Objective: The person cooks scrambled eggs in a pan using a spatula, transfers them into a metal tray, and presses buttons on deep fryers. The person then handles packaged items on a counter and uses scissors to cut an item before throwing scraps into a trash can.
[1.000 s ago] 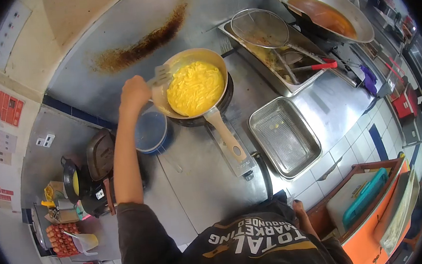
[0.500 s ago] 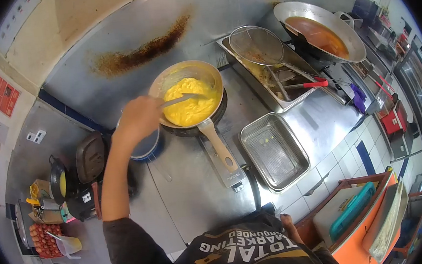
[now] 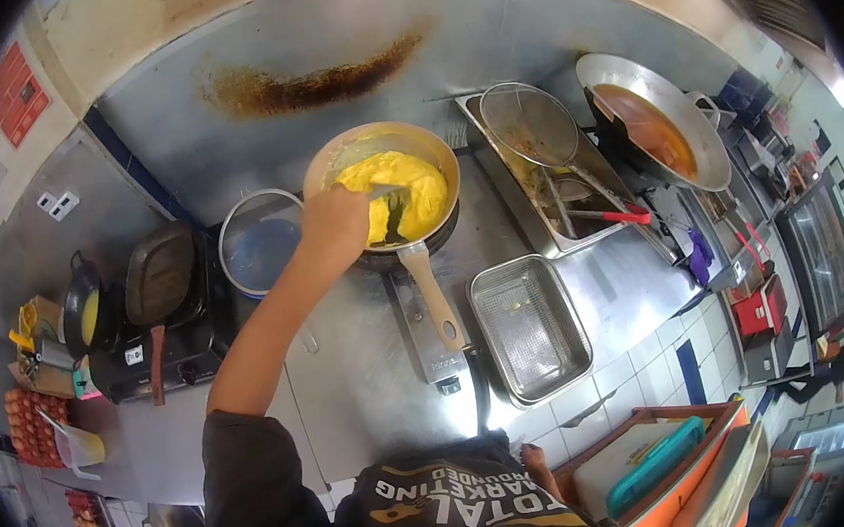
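My left hand (image 3: 338, 223) is closed around the handle of a grey spatula (image 3: 388, 192) over the frying pan (image 3: 321, 162). The blade sits in soft yellow scrambled egg (image 3: 417, 186), where a streak of dark pan bottom shows. The pan rests on a burner, its beige handle (image 3: 433, 298) pointing towards me with no hand on it. Low beside my body is my right hand (image 3: 536, 466), partly hidden by the shirt; its fingers do not show clearly.
Right of the pan are a wire-mesh basket (image 3: 531, 329), a steel tray (image 3: 566, 241) with a strainer (image 3: 530, 123) and red-handled tongs (image 3: 614, 216), and a wok (image 3: 702, 134) of brown liquid. To the left are a round sieve (image 3: 262, 242) and a grill pan (image 3: 160, 271).
My left hand has come over the pan's near-left rim, pushing the spatula through the egg and baring a dark patch of pan. The camera view has shifted; my right hand stays low.
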